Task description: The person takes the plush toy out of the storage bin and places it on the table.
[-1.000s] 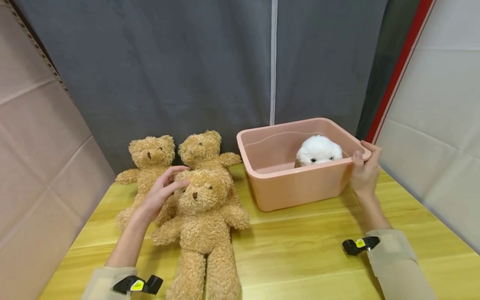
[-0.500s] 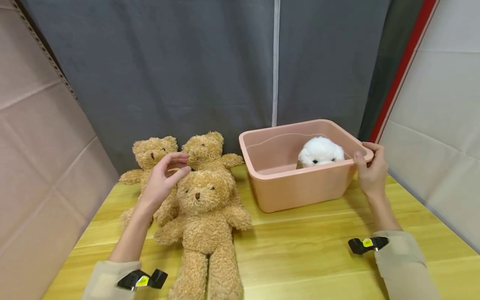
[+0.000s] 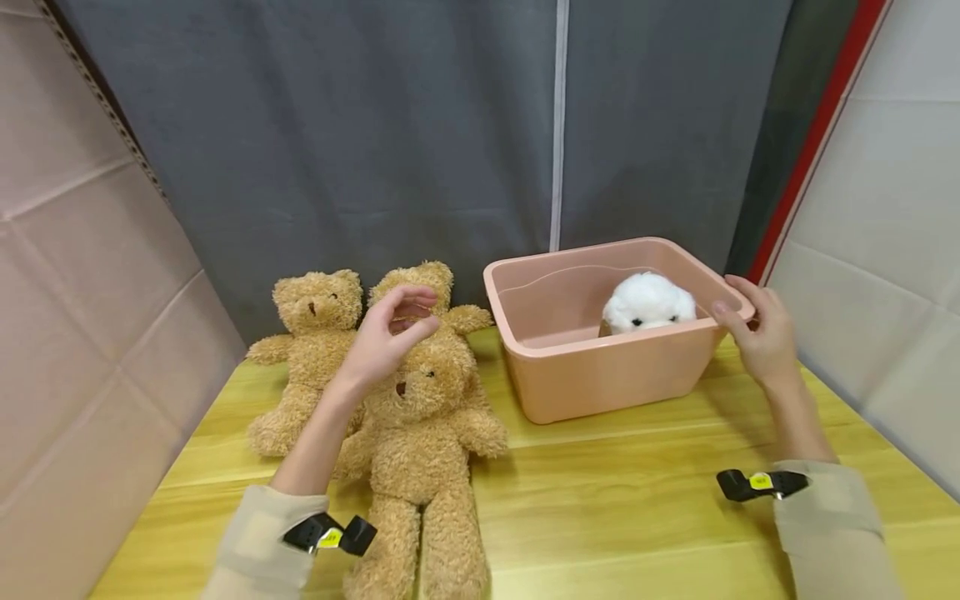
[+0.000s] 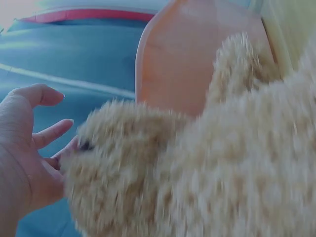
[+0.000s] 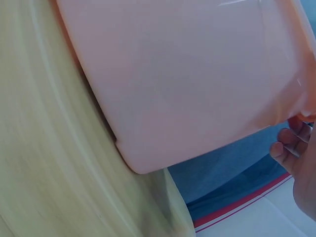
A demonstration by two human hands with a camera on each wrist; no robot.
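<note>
Three tan teddy bears lie on the wooden table (image 3: 637, 500): one at the left (image 3: 311, 350), one at the back (image 3: 427, 279), and a larger one in front (image 3: 423, 442). My left hand (image 3: 386, 333) hovers over the front bear's head with fingers loosely curled, holding nothing. In the left wrist view that hand (image 4: 24, 148) is spread beside a bear's fuzzy head (image 4: 197, 173). My right hand (image 3: 753, 329) grips the right corner of the pink bin's rim (image 3: 600, 343), thumb in front and fingers over the top. A white plush toy (image 3: 648, 302) sits inside the bin.
A grey curtain (image 3: 375, 125) hangs close behind the table. A cardboard wall (image 3: 82, 317) stands at the left and a pale panel (image 3: 885, 233) at the right. Bare tabletop lies in front of the bin. The right wrist view shows the bin's outer wall (image 5: 187, 79) close up.
My left hand lifted off the front bear's head and moved up and right, toward the back bear's face. My right hand stayed on the bin's rim.
</note>
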